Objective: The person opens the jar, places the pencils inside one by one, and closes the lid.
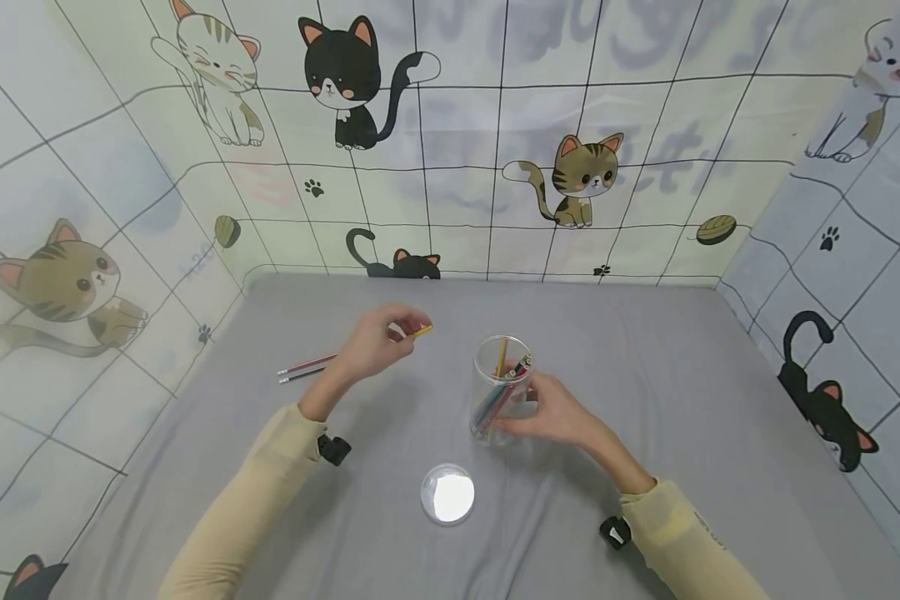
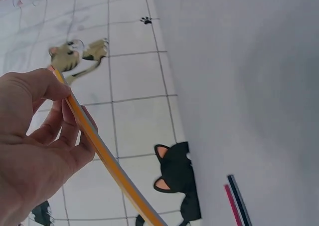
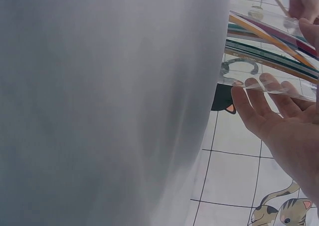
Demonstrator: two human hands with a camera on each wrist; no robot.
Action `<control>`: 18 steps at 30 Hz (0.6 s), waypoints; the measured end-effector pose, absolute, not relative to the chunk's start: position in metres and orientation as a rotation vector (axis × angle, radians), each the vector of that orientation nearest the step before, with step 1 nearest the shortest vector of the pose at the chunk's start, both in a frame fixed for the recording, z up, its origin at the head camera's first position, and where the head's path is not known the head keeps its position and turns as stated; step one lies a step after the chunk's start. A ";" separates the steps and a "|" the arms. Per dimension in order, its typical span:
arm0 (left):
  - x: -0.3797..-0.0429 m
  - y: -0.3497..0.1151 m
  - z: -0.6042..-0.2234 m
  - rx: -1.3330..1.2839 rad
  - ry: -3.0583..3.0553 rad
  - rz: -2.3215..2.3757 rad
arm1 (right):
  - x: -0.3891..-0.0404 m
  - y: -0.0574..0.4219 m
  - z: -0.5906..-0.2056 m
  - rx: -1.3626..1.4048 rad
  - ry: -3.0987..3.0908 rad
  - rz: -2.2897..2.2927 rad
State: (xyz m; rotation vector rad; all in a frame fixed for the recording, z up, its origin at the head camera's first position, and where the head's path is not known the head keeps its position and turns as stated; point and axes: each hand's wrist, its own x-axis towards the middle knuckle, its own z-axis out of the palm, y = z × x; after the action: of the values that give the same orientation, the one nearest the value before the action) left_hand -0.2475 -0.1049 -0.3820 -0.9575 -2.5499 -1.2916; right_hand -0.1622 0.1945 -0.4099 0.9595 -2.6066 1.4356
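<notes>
My left hand [image 1: 377, 343] is raised above the grey cloth and pinches a yellow pencil [image 2: 113, 158] near one end, between thumb and fingers. In the head view the pencil is seen almost end-on, with just a short piece showing. My right hand [image 1: 558, 412] grips a clear cylindrical jar [image 1: 481, 379] from its right side, thumb in front and fingers behind. Several pencils [image 1: 497, 402] lean inside the jar, one of them yellow; its mouth is uncovered. Left of the jar, partly behind my left wrist, lie a pinkish-red pencil [image 1: 304, 365] and a dark pencil [image 1: 300, 376].
A round, shiny disc like a lid [image 1: 447, 495] lies on the grey cloth [image 1: 690, 400] in front of the jar. White grid-patterned curtains with cartoon cats [image 1: 585, 179] hang around the back and both sides.
</notes>
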 end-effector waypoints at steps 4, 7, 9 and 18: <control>-0.242 -0.095 -0.371 -1.027 -2.503 -1.292 | -0.170 0.197 -0.426 0.958 -2.594 1.434; -0.238 -0.088 -0.363 -1.075 -2.469 -1.289 | -0.178 0.201 -0.442 0.946 -2.597 1.443; -0.236 -0.084 -0.357 -1.109 -2.439 -1.289 | -0.180 0.203 -0.446 0.945 -2.597 1.459; -0.223 -0.059 -0.325 -1.287 -2.267 -1.320 | -0.182 0.206 -0.447 0.969 -2.592 1.471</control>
State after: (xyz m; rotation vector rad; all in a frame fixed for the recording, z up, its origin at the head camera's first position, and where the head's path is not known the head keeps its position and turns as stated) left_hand -0.2227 -0.0585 -0.3249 -1.2870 -2.2674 -1.3197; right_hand -0.1820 0.2055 -0.4468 0.9688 -2.5922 1.4706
